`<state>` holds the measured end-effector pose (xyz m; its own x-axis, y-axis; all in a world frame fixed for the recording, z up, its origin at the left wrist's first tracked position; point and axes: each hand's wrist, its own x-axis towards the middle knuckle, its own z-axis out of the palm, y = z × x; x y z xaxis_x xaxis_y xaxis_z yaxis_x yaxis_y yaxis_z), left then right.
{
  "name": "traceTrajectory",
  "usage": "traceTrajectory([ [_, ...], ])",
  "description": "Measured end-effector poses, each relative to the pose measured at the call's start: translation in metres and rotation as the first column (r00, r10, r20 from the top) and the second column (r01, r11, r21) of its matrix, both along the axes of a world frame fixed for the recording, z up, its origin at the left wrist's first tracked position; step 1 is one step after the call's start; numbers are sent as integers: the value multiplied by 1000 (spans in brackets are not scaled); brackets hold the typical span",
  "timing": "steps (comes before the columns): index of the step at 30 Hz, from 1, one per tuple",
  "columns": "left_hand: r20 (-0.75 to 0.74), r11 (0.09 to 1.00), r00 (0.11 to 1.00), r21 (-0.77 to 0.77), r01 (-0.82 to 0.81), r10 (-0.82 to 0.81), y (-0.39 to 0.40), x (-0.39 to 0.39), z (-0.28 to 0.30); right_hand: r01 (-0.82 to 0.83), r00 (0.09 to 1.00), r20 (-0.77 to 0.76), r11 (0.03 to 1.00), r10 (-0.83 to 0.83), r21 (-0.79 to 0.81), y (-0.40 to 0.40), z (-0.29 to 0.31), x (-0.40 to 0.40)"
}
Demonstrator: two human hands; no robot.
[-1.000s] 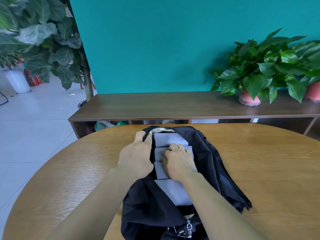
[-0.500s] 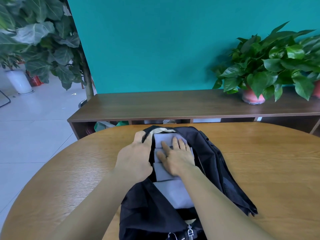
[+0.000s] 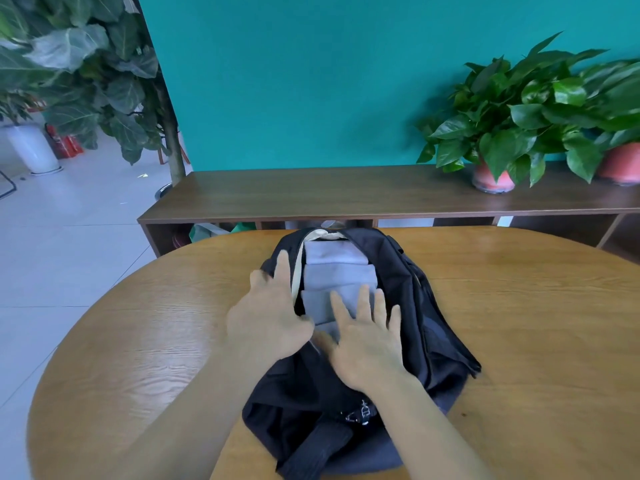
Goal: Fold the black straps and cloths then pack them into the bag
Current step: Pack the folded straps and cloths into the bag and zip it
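A black bag lies open on the round wooden table, its mouth facing up. Inside it sit several folded pale grey cloths, stacked in a row from the far end toward me. My left hand hovers over the bag's left edge with fingers spread and straight. My right hand is over the nearer cloths, fingers straight and splayed, holding nothing. A black strap with a metal clip lies at the bag's near end.
A dark wooden bench shelf runs behind the table against a teal wall. Potted plants stand on its right end. A large leafy plant and a white pot are at the left over a tiled floor.
Both hands have drawn back toward me and opened. The left has let go of the bag's edge, and the right has lifted off the far cloths with fingers spread.
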<state>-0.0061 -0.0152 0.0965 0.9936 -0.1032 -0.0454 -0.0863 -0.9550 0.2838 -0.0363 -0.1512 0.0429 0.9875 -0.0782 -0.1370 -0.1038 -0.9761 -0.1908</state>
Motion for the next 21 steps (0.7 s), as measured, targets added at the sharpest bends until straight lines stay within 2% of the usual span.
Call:
traceTrajectory([
  [4, -164, 976, 986, -215, -16, -20, 2, -24, -5, -15, 998, -65, 998, 19, 61, 2, -7, -12],
  [6, -154, 937, 988, -349, -27, -29, 2, -31, -5, -4, 995, -98, 994, 15, 112, 2, -10, -15],
  [9, -70, 902, 997, -432, -20, -11, 0, -36, 0, 21, 988, -151, 987, 3, 157, 6, -9, -18],
  [13, -8, 918, 1000, -396, -26, 25, -3, -34, 5, 18, 957, -288, 986, 30, 164, 13, 6, -14],
  [17, -15, 929, 1000, -369, -23, 19, -11, -28, 4, 10, 919, -389, 983, 63, 181, 4, 12, -11],
  [19, 4, 938, 1000, -348, -5, 7, -12, -29, 5, -29, 937, -331, 973, 107, 231, -1, 20, -16],
  [21, 47, 963, 999, -271, 18, -6, -12, -28, 6, -70, 980, -159, 960, 116, 272, -4, 34, -25],
])
